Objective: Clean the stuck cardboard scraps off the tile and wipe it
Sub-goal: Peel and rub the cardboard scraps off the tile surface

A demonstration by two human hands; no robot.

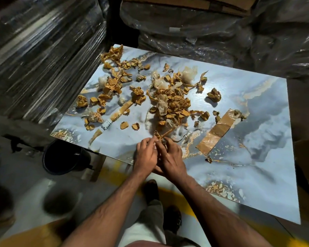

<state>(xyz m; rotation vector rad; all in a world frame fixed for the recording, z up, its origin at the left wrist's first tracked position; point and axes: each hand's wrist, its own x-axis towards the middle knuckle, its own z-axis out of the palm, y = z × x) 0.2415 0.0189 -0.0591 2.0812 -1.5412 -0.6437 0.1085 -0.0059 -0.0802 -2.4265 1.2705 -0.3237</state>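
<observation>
I have both hands together at the near edge of the tile [257,107]: my left hand [145,155] and right hand [171,157] are touching, fingers curled, pinching the same thin strip of cardboard [163,134] that runs up and away from my fingertips toward the heap of loose scraps [169,106] just beyond them. From here, the job in hand looks like peeling or balling up that strip, so I would keep the pull low and steady along the tile's face rather than yanking upward, or it may tear and leave paper behind. To the right of my right hand lies a long flat piece of cardboard [215,133], apparently stuck down, with crumbly residue [191,141] between it and my fingers; that will likely need working from a corner. Beyond my left hand sits a printed tape strip [114,116]. Down to the left of my left hand, below the tile's edge, is a dark bucket [64,157], probably for the waste. Wiping is not yet due.
</observation>
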